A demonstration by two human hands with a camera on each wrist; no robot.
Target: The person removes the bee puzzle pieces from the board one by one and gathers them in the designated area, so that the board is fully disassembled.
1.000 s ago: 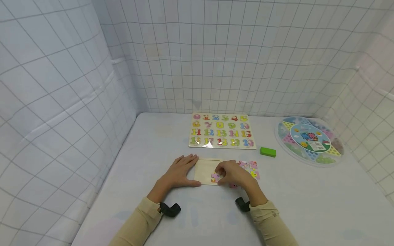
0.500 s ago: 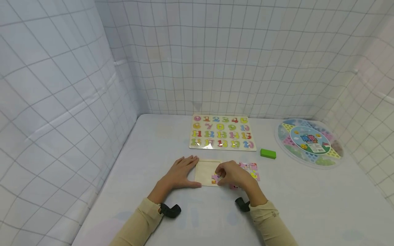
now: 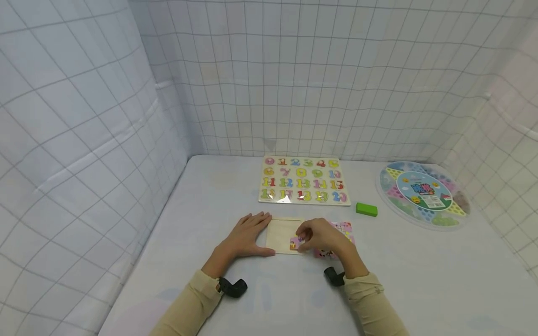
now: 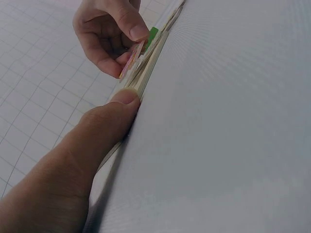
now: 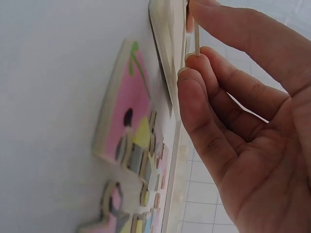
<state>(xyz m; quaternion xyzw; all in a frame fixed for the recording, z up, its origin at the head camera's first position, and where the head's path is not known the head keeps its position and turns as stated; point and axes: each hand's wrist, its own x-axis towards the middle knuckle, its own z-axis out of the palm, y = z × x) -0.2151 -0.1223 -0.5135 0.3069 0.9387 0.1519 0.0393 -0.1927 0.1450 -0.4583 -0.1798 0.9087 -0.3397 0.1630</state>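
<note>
In the head view my left hand (image 3: 245,238) lies spread at the left side of a shallow wooden puzzle tray (image 3: 277,235). Its thumb touches the tray's near edge, as the left wrist view shows with the thumb (image 4: 97,131) on the rim. My right hand (image 3: 322,235) pinches a pink jigsaw piece (image 3: 294,243) over the tray's right part. Seen edge-on from the right wrist, the piece (image 5: 197,41) sits between thumb and fingers, apparently clear of the tray. Loose pink jigsaw pieces (image 3: 344,227) lie right of the tray, partly hidden by the right hand.
Behind the tray lies a number puzzle board (image 3: 300,181). A green block (image 3: 366,209) is to its right, and a round game board in clear packaging (image 3: 424,191) lies farther right. Gridded cloth walls (image 3: 269,84) enclose the white table (image 3: 218,186).
My right hand has shifted slightly right, and the jigsaw piece appears turned between its fingers. More of the near loose pieces shows. The left hand has stayed in place.
</note>
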